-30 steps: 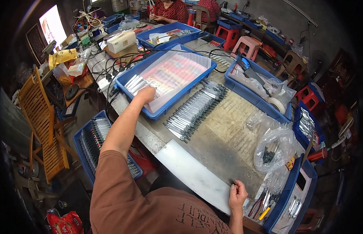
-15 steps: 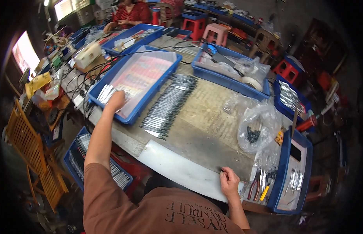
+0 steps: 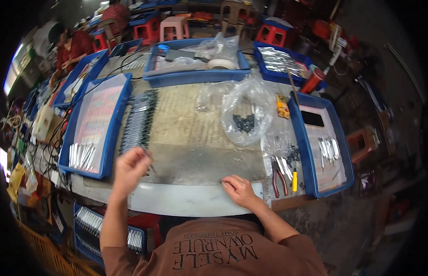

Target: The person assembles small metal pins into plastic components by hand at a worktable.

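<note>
My left hand (image 3: 130,170) is at the near end of a long row of slim metal pieces with dark tips (image 3: 139,117). Its fingers are pinched together and slightly blurred; what they hold, if anything, does not show. Curled fingers close my right hand (image 3: 240,190) over the far edge of a white board (image 3: 177,200) at the table's front. Whatever might be inside that hand is hidden. Left of the row, a paper-lined blue tray (image 3: 115,115) has several shiny metal pieces (image 3: 82,156) at its near end.
A clear plastic bag (image 3: 260,99) with small black parts (image 3: 244,123) lies right of centre. Red-handled pliers (image 3: 279,180) and a yellow-handled tool (image 3: 295,181) lie beside the right tray (image 3: 307,156). Another blue tray (image 3: 195,79) stands at the back. A person (image 3: 74,48) sits far left.
My left hand has left the metal pieces in the left tray and come to the row's near end. The view has swung to the right. My right hand stays curled by the white board.
</note>
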Available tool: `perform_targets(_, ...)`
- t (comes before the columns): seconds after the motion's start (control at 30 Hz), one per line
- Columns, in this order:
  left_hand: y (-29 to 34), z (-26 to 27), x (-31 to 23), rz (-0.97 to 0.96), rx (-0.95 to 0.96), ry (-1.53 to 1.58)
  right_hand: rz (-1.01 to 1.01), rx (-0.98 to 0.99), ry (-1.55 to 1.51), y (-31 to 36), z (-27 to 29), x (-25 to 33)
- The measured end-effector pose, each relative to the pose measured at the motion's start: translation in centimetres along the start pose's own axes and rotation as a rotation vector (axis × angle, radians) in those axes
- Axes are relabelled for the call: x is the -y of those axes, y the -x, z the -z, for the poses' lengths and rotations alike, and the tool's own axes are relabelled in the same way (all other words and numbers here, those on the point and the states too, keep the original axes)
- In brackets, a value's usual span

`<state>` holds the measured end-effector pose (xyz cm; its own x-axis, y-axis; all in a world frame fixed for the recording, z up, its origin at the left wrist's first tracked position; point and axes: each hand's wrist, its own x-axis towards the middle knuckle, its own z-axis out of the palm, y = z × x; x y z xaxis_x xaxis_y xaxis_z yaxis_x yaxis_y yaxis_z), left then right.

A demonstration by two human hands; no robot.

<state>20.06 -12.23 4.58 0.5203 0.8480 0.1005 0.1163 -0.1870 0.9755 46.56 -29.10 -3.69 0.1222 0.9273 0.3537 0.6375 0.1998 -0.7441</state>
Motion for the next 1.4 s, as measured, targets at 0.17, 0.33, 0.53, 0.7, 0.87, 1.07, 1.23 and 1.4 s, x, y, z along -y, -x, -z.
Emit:
perform_targets(0.17, 2.2, -10.0, 1.6, 0.110, 0.212, 0.334, -0.026, 0.048, -0.131, 0.0, 0.0, 2.2)
perform_targets(0.33, 3.4, -14.8, 1.7, 0.104, 0.145, 0.507, 0.089, 0.075, -0.254, 0.4, -0.4, 2.2)
perform_targets(0.53, 3.6, -15.3, 2.0, 0.087, 0.220, 0.540, 0.032, 0.057, -0.252, 1.6, 1.3, 2.4)
perform_targets(0.7, 2.7, -13.5, 1.7, -0.002, 0.137, 0.451, -0.039, -0.278, 0.065, 1.0, 9.9, 0.8)
perform_targets(0.87, 2.6, -12.7, 2.6, 0.011, 0.042, 0.413, -0.372, -0.509, 0.493, 1.8, 21.1, -6.1)
perform_targets(1.07, 3.0, -13.2, 3.0, 0.042, 0.082, 0.389, -1.011, -0.169, 0.870, 4.7, 27.6, -11.6)
perform_targets(1.23, 3.2, -13.5, 3.5, 0.044, 0.085, 0.375, -1.176, 0.046, 0.865, 4.9, 28.1, -13.3)
perform_targets(1.4, 3.3, -13.8, 3.6, 0.073, 0.098, 0.390, -1.072, 0.030, 0.791, 5.1, 28.6, -14.1)
